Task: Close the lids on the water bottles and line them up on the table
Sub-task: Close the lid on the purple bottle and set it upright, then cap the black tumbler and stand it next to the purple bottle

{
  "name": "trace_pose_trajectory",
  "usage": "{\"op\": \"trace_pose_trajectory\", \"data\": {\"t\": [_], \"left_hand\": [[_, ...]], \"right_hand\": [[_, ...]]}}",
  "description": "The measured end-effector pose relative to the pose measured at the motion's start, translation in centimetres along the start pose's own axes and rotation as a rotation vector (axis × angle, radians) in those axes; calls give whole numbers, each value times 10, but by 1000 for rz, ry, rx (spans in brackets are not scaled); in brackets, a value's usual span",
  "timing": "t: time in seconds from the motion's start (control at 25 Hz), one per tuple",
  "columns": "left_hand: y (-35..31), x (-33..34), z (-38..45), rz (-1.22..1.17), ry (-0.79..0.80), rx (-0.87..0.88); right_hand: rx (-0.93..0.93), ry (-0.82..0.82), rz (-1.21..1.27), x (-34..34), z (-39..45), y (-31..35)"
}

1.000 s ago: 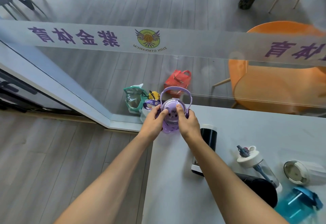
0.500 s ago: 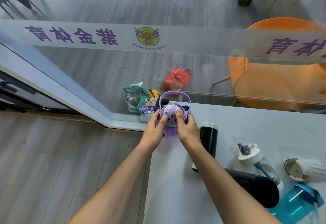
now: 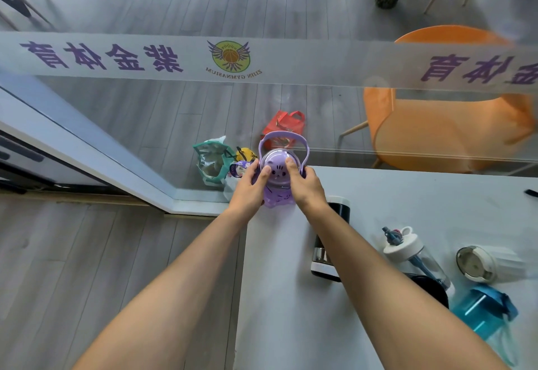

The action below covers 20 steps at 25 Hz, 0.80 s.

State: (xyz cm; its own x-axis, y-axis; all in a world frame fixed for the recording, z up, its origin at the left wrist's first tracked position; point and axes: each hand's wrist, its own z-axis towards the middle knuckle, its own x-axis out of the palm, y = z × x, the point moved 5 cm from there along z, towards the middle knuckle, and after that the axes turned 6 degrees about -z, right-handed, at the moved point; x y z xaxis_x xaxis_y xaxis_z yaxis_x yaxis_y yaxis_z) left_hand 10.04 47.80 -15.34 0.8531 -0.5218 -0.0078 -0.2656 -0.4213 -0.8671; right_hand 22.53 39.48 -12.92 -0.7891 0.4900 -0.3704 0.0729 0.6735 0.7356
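Head view looks down my two bare forearms to the far left corner of the pale grey table [image 3: 407,195], where the small purple plastic water bottle with a domed lid and a cartoon face [image 3: 278,179] stands upright near the edge. My left hand [image 3: 250,185] wraps its left side, thumb laid on the dome. My right hand [image 3: 305,185] wraps the right side, thumb pressed on top of the dome; both hands are closed around the bottle, which sits between them. Its purple loop handle [image 3: 283,144] arches up behind the lid.

Just right of my right wrist stands a tall black bottle with a white band at its base [image 3: 334,224], partly hidden by my forearm. Further right a clear bottle with a white cap and a blue straw spout [image 3: 407,250] lies tilted, the straw showing inside it. A white ribbed cup [image 3: 489,263] lies on its side, mouth toward me, and I cannot tell what it holds. A teal translucent bottle [image 3: 483,313] lies near the table's right edge, beside a black bottle [image 3: 431,288] mostly hidden behind my arm.
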Motion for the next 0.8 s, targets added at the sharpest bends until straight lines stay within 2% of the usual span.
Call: {"op": "trace_pose_trajectory", "data": {"t": [0.16, 0.28, 0.4, 0.6, 0.8], "left_hand": [[-9, -8, -14, 95, -115, 47], [2, -11, -35, 148, -138, 68], [19, 3, -62, 194, -90, 60], [41, 52, -103, 256, 66, 19], [47, 87, -120, 383, 113, 8]], "right_hand": [[-3, -53, -12, -10, -18, -5], [-46, -55, -64, -25, -46, -9], [-100, -29, -139, -52, -73, -6], [-109, -7, -113, -116, -101, 1], [-93, 52, -147, -169, -80, -4]]}}
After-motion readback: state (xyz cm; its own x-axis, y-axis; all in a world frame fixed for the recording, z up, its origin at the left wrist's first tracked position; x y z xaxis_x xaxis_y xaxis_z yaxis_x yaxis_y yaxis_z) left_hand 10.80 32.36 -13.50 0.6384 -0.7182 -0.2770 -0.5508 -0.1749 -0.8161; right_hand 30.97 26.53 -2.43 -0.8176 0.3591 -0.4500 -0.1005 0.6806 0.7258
